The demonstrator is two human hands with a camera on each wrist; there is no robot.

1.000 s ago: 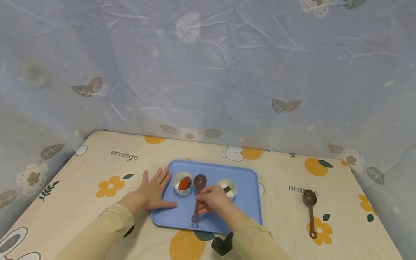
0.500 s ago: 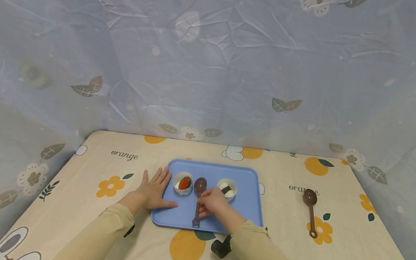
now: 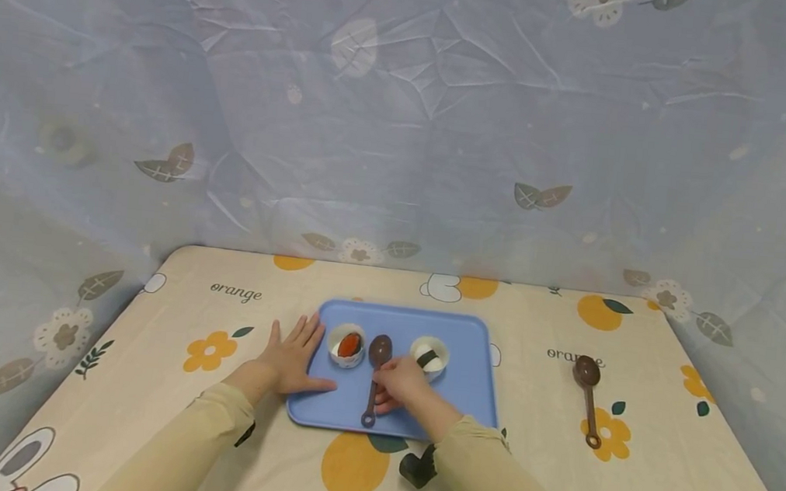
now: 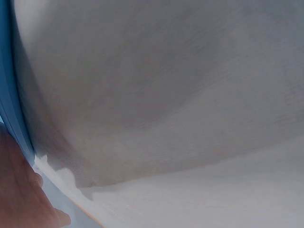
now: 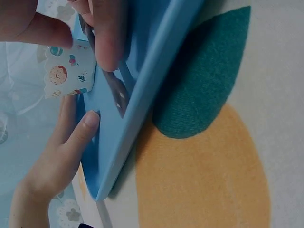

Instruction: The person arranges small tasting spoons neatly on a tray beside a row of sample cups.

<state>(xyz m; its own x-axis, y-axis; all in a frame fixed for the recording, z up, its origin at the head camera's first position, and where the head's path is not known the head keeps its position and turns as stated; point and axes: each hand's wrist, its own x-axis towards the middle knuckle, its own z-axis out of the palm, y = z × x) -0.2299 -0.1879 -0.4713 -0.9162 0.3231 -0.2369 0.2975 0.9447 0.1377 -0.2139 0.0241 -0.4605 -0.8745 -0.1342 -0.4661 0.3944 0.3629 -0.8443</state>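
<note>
My left hand (image 3: 291,361) lies with fingers spread at the left edge of the blue tray (image 3: 336,416), its thumb reaching over the rim. Between two small white cups, my right hand (image 3: 406,383) pinches the handle of a brown spoon (image 3: 380,348). The spoon's bowl points away from me, and its ringed handle end (image 5: 119,97) hangs low over the tray in the right wrist view. An orange-red sushi piece (image 3: 350,345) sits in the left cup (image 3: 337,356). In the right cup (image 3: 439,345) lies a white piece with a dark band (image 3: 427,359).
A second brown spoon (image 3: 588,372) lies on the patterned tablecloth (image 3: 526,413) to the right of the tray. Behind the table hangs a grey-blue patterned curtain (image 3: 400,160). The left wrist view mostly holds blurred pale cloth (image 4: 190,142) and the tray's side (image 4: 8,85).
The held spoon has shifted slightly right and toward me, and its handle end swung a little. My left hand, the tray, the cups and the other spoon stay in place.
</note>
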